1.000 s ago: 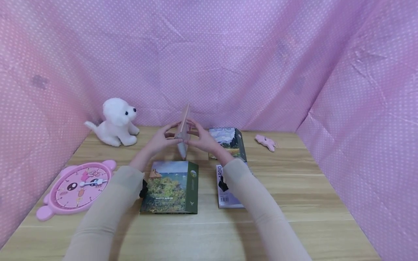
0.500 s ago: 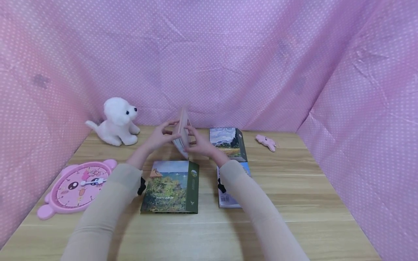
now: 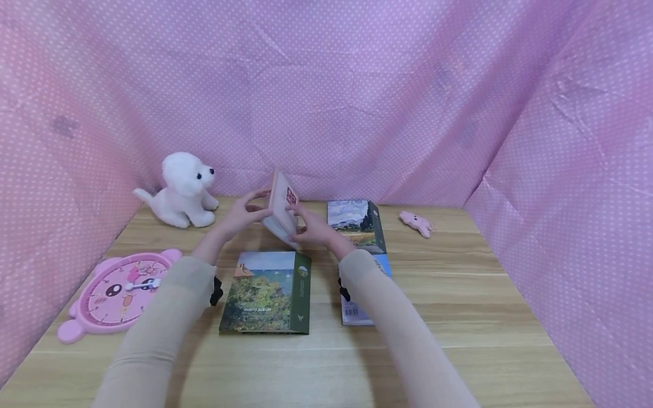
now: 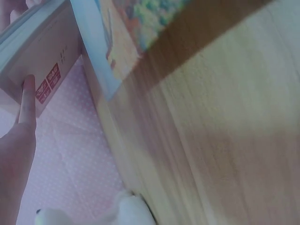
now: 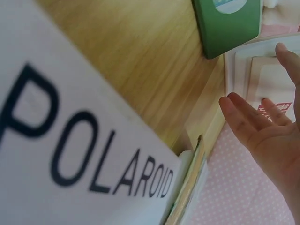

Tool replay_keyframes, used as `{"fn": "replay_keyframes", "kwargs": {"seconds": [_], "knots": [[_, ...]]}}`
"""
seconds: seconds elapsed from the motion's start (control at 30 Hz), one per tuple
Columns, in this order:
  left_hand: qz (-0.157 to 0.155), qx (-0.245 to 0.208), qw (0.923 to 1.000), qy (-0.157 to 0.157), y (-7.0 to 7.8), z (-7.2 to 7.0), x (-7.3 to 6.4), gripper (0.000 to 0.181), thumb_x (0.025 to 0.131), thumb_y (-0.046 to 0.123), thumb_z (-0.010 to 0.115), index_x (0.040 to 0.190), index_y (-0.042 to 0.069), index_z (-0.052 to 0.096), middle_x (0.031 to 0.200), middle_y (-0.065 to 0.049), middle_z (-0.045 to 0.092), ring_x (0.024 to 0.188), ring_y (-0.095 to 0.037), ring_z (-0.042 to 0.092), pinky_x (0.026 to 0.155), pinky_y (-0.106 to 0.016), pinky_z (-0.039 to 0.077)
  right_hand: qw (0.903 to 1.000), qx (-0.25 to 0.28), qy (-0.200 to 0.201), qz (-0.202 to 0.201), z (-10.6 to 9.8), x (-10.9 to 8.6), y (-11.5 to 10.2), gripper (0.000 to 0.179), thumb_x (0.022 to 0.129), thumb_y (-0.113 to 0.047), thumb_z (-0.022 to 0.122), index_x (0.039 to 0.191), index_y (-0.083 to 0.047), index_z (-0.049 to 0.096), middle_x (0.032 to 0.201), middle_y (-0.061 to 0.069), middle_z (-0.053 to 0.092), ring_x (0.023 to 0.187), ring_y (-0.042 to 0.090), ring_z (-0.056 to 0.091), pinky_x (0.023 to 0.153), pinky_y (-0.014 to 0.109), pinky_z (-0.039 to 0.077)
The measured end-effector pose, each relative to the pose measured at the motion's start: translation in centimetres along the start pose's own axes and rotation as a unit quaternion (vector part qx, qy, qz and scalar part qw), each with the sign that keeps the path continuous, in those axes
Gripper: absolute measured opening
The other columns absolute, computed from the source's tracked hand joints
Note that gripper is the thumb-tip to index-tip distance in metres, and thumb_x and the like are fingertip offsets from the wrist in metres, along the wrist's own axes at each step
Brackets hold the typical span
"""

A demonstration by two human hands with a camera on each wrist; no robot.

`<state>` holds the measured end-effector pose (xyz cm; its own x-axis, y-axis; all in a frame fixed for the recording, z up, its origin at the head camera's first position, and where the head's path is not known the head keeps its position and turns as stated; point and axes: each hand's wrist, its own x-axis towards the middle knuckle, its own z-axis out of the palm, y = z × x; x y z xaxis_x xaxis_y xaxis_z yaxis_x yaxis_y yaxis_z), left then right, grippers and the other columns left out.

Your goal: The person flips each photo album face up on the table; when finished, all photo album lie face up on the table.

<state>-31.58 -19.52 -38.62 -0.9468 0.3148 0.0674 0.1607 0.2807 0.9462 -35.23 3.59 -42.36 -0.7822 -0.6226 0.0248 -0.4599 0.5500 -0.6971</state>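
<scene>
The left grip (image 3: pixel 241 214), a bare hand, pinches the pale book (image 3: pixel 282 204) at its left edge, with one finger laid along a cover in the left wrist view; the right grip (image 3: pixel 317 231) has its fingertips at the opposite side, though whether they clasp it or merely steady it cannot be told. The book stands on edge, tilted, just behind the green photo album (image 3: pixel 262 297), toward the back of the counter (image 3: pixel 459 294); contact between its lower corner and the counter is unclear. It is probably fairly light and stiff-covered, with smooth faces that may slip and pages that may splay; opposite edges, covers pressed together, seem the soundest hold. One cover, bearing a red marking (image 3: pixel 291 196), faces right and toward the viewer. The upper end points toward the curtain (image 3: pixel 326 113); the long axis appears to rise away from the person, but foreshortening leaves this uncertain.
</scene>
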Motion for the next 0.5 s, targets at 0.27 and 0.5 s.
{"fn": "replay_keyframes", "kwargs": {"seconds": [0.27,0.5], "knots": [[0.004,-0.014,0.9999,0.0,-0.9,-0.6,0.1,0.064,0.093,0.022,0.061,0.149,0.018,0.03,0.154,-0.012,0.023,0.126,-0.04,0.044,0.1,-0.054,0.042,0.9995,0.02,-0.023,0.01,0.0,-0.1,0.5,0.075,0.084,-0.014,0.072,0.146,-0.02,0.03,0.15,0.012,0.03,0.124,0.036,0.049,0.098,0.041,0.048],[-0.004,0.024,0.9997,-0.003,-2.6,-1.6,0.3,0.06,0.092,0.03,0.062,0.146,0.021,0.037,0.154,-0.008,0.026,0.122,-0.037,0.05,0.1,-0.051,0.043,0.9993,0.01,-0.029,0.023,0.2,0.1,0.5,0.072,0.084,-0.012,0.072,0.145,-0.017,0.034,0.149,0.011,0.033,0.119,0.032,0.054,0.096,0.034,0.049]]}}
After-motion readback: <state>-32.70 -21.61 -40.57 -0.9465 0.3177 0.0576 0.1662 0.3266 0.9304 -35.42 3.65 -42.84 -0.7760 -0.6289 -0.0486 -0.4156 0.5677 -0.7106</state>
